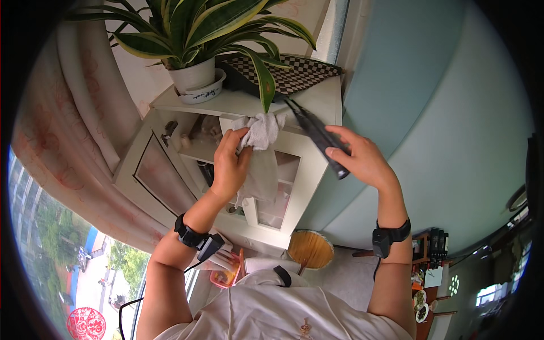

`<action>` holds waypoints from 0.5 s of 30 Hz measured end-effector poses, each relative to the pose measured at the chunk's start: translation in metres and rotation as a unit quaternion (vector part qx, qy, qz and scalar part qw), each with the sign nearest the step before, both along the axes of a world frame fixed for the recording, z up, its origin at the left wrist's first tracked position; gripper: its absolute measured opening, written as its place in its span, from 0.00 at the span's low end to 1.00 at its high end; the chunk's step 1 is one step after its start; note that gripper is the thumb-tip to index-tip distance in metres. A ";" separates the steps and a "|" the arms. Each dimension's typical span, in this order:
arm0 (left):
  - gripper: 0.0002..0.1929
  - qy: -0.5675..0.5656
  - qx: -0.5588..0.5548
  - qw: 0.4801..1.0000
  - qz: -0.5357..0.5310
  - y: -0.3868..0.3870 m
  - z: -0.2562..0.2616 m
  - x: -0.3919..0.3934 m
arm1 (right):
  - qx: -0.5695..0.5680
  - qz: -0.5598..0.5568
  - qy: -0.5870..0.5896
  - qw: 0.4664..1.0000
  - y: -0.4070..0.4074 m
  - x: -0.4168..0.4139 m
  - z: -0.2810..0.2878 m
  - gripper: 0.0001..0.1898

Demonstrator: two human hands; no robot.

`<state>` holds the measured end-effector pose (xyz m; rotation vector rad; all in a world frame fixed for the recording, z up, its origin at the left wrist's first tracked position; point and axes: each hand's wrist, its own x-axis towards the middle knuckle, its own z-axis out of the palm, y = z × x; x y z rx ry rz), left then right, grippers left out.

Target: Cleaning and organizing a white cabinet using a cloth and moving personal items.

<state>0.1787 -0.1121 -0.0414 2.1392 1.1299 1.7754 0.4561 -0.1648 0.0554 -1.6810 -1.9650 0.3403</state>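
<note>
In the upper middle of the head view, my left hand (230, 159) grips a bunched pale grey cloth (261, 132), part of which hangs down in front of the white cabinet (312, 193). My right hand (361, 157) holds a long black object (316, 138) between thumb and fingers, apart from the cloth. Its far end looks split into two slim arms; motion blur hides what exactly it is. That end points at the cabinet top, near a drooping leaf of the potted snake plant (193, 78). One cabinet door (163, 170) on the left stands ajar, showing shelves with several items.
A black-and-cream checkered cloth or mat (293, 74) lies on the cabinet top behind the plant. Curtains (80, 157) and a window border the left side. Below stand a round wooden-topped stool (311, 250) and a pink basket (224, 274). Dishes (420, 312) sit on a table at lower right.
</note>
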 end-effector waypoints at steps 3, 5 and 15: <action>0.18 0.025 0.020 0.999 0.023 0.005 0.011 0.000 | -0.027 0.165 0.050 0.985 0.002 -0.008 -0.001 0.27; 0.18 0.024 0.046 0.998 0.033 0.012 0.013 -0.002 | -0.057 0.196 0.088 0.975 0.015 -0.009 -0.004 0.26; 0.21 0.121 0.087 0.983 0.107 0.057 0.030 -0.009 | 0.159 0.062 -0.141 0.975 0.163 0.025 -0.003 0.22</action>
